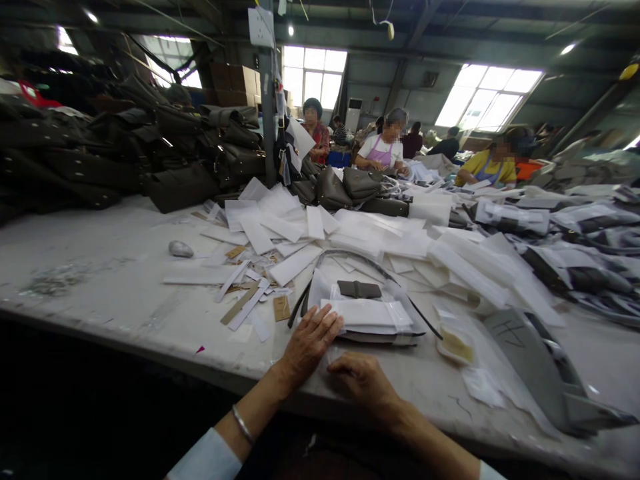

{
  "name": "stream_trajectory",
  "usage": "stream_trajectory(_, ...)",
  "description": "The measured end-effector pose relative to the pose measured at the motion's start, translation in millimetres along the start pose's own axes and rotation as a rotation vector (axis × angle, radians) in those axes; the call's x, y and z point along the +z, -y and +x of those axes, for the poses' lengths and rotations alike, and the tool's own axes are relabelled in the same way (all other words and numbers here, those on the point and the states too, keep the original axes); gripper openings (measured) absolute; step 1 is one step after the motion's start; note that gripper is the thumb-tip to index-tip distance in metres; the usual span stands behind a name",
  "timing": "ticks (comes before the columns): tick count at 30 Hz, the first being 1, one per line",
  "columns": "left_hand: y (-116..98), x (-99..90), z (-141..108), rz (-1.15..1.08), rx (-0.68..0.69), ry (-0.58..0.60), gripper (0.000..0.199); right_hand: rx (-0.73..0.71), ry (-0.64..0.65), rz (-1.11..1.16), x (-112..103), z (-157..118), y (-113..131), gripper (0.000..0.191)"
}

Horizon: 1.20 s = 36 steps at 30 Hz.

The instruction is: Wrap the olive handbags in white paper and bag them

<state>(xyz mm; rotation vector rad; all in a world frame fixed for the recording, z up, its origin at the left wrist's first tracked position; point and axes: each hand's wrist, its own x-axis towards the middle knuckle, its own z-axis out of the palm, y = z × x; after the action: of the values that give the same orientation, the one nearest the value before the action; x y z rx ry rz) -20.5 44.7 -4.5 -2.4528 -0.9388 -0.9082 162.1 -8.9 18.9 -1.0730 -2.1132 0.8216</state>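
Note:
A handbag point(365, 333) wrapped in translucent white sheet lies flat at the table's front, its dark strap point(407, 303) looping out around it. Over its middle are a folded white paper strip point(367, 313) and a grey-brown tab point(359, 289). My left hand point(313, 337) rests on the bag's left side with fingers stretched out. Just below the bag's front edge is my right hand point(363, 380), its fingers curled and pressed together. A bit of clear film point(334, 355) shows at those fingertips; whether they grip it is hard to make out.
Loose white sheets point(290, 220) and card scraps point(245, 300) cover the table behind and left. A grey panel point(530, 360) and a yellowish dish point(455, 347) lie at right. Dark bags point(200, 153) are heaped at the back left. Several people point(383, 150) work across the table.

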Motion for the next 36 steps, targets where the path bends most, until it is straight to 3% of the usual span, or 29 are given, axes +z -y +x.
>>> stream_trajectory(8, -2.8, 0.8, -0.6, -0.012, -0.061, 0.03, 0.042, -0.135, 0.069, -0.111, -9.7, -19.0, 17.3, 0.025)
stream_trajectory(16, -0.6, 0.0, -0.3, -0.204, -0.107, -0.01, 0.037, -0.121, -0.035, -0.042, -48.4, 44.3, 33.9, 0.013)
stream_trajectory(21, -7.4, -10.7, 7.3, -0.338, -0.254, 0.008, 0.041, 0.055, -0.065, -0.02, -65.5, 80.3, 25.3, 0.012)
stream_trajectory(26, -20.9, -13.0, 20.4, -0.424, -0.508, -0.049, 0.003, 0.156, -0.025, -0.075, -65.6, 103.7, 8.4, 0.013)
stream_trajectory(30, -27.2, -3.6, 29.1, -0.391, -0.643, -0.135, 0.014, 0.175, -0.016, -0.058, -60.4, 108.2, -4.8, 0.013)
stream_trajectory(36, -27.0, 1.9, 35.1, -0.331, -0.688, -0.136, 0.018, 0.147, -0.179, -0.137, -52.1, 100.6, -19.4, 0.009)
